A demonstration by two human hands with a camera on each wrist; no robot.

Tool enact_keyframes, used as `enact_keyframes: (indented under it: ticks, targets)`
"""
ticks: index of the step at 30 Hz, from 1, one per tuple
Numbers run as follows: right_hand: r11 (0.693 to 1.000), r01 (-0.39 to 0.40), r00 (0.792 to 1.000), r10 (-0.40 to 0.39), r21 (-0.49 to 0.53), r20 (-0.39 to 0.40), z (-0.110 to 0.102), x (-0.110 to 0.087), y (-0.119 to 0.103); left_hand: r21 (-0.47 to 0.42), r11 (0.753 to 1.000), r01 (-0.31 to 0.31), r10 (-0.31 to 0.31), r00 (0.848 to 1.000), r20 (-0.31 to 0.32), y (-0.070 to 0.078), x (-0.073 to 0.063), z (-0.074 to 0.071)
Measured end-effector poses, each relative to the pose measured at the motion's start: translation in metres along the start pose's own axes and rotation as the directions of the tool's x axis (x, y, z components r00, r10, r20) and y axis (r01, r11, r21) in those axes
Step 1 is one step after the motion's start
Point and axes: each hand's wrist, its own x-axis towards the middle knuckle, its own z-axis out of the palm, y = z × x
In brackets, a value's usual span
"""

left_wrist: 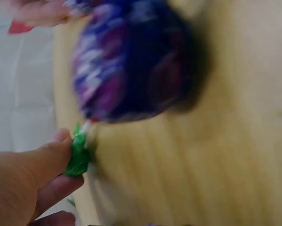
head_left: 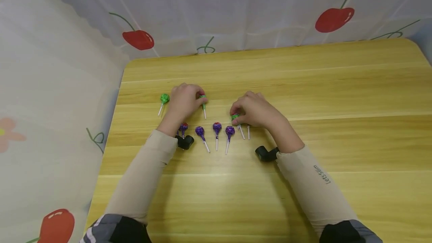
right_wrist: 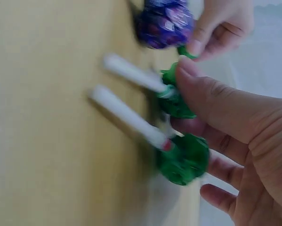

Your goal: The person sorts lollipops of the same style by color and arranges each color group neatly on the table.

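Observation:
My left hand (head_left: 183,102) pinches the wrapped head of a green lollipop (left_wrist: 78,157) between thumb and fingers, its white stick pointing toward me. Farther right, my right hand (head_left: 254,110) pinches another green lollipop (right_wrist: 177,102). Beside that one, under the curled fingers, lies a second green lollipop (right_wrist: 185,162); the head view shows only its stick (head_left: 248,132). To the left of my left hand a green lollipop (head_left: 164,98) lies alone. Between and below the hands lies a row of several purple lollipops (head_left: 217,127), those at the left end partly covered by my left wrist.
Everything lies on a wooden table (head_left: 216,198) with rounded far corners. A pale curtain (head_left: 249,10) printed with cherries hangs behind it and along the left. Black wrist-worn devices (head_left: 185,142) sit low under both wrists, close to the purple row.

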Motion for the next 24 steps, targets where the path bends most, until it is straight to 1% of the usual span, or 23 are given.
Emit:
enact_keyframes:
  ticks: [2, 4, 7, 9, 11, 15, 18, 24]
  targets:
    - [0.999, 0.005, 1.0, -0.005, 0.032, -0.015, -0.004, 0.002, 0.002, 0.038, 0.999, -0.018, 0.019, 1.0, -0.019, 0.001, 0.0, 0.001]
    - [0.997, 0.015, 0.999, -0.011, 0.071, -0.053, -0.009, 0.007, 0.004, 0.059, 0.998, -0.029, 0.031, 0.999, -0.032, 0.002, 0.001, 0.002]
    - [0.992, 0.032, 0.993, -0.018, 0.123, -0.115, -0.014, 0.02, 0.002, 0.06, 0.998, -0.031, 0.033, 0.999, -0.035, 0.003, 0.002, 0.002]
    - [0.989, 0.034, 0.991, -0.015, 0.143, -0.136, -0.015, 0.03, 0.0, 0.066, 0.997, -0.033, 0.035, 0.999, -0.031, 0.003, 0.002, 0.002]
    - [0.989, 0.015, 0.991, 0.004, 0.15, -0.132, -0.014, 0.039, -0.001, 0.067, 0.997, -0.034, 0.036, 0.999, -0.025, 0.003, 0.002, 0.003]
    - [0.987, -0.038, 0.994, 0.054, 0.157, -0.098, -0.01, 0.053, -0.002, 0.062, 0.997, -0.039, 0.039, 0.999, -0.012, 0.003, 0.002, 0.004]
    - [0.987, -0.05, 0.994, 0.064, 0.151, -0.087, -0.008, 0.058, -0.002, 0.055, 0.998, -0.04, 0.04, 0.999, -0.008, 0.002, 0.002, 0.005]
    - [0.992, -0.055, 0.995, 0.063, 0.113, -0.073, -0.004, 0.067, -0.006, 0.049, 0.997, -0.051, 0.052, 0.998, -0.019, -0.002, 0.001, 0.004]
